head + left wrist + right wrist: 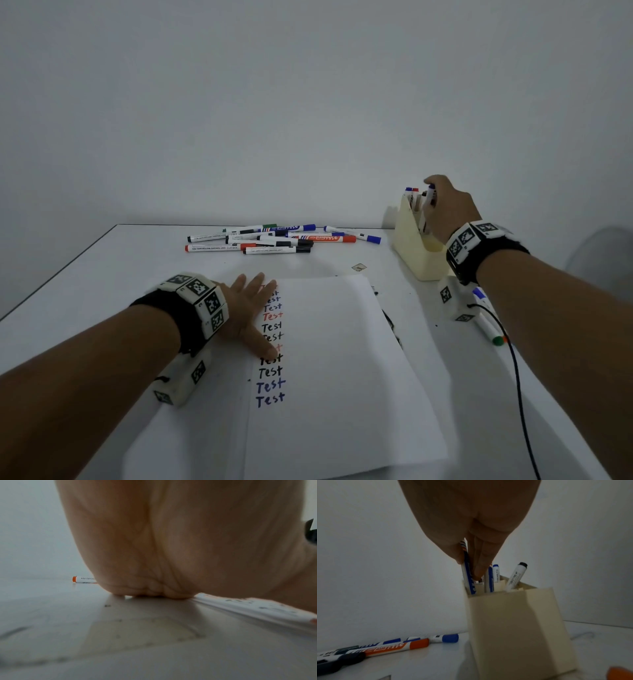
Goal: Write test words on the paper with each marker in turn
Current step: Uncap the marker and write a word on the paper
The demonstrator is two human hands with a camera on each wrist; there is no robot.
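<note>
The right hand (471,536) pinches a blue-and-white whiteboard marker (468,573) standing nearly upright in the cream plastic pen holder (518,628), long axis vertical beneath the fingers, while the left hand (246,311) presses flat on the white paper sheet (335,359).

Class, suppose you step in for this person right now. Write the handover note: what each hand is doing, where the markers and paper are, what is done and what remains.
Left hand: flat, fingers straight, pressing the left edge of the paper.
Right hand: at the cream holder, pinching a blue marker whose lower end is in the holder; whether it is going in or coming out cannot be told.
Other markers stand in the holder; a pile of markers lies at the table's far edge, and a green-capped marker lies under the right forearm.
Done: a column of "Test" words in black, red and blue.
Left: which markers remain untested cannot be told.
</note>
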